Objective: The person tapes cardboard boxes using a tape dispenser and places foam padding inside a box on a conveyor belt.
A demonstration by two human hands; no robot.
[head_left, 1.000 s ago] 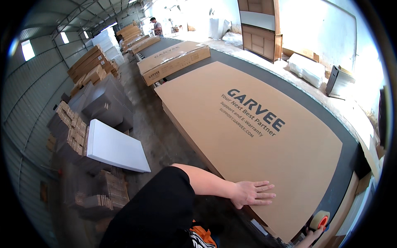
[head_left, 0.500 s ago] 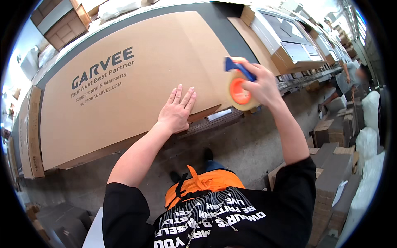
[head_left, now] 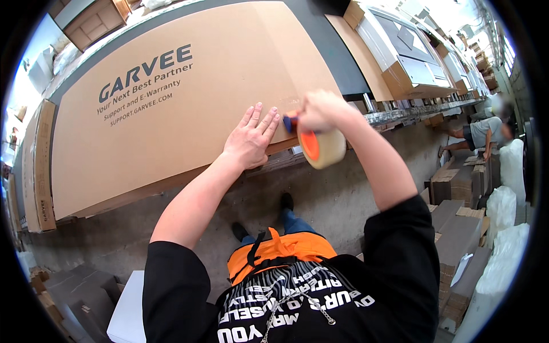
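A large flat brown cardboard box [head_left: 189, 134] with dark print on its top lies in front of me. My left hand [head_left: 250, 137] rests flat near its front edge, fingers stretched out and slightly apart. Just to the right, my right hand [head_left: 324, 111] is closed round a tape dispenser [head_left: 328, 151]. A wide roll of clear tape with an orange core sits in it, and its blue head is close to the box's front edge beside my left fingertips. Motion blurs the right hand, and I cannot tell whether the blue head touches the cardboard.
An open carton [head_left: 409, 80] with white and grey panels stands along the line at right. Another narrow carton [head_left: 43, 166] is at the far left. Stacked flat cardboard [head_left: 457, 228] and wrapped white bundles [head_left: 509, 251] fill the right side. Farther back, a person [head_left: 486, 134] bends over.
My right hand has brought the tape dispenser left and down toward the box's front edge, near my left hand. The left hand stays flat on the cardboard. The person at right has shifted.
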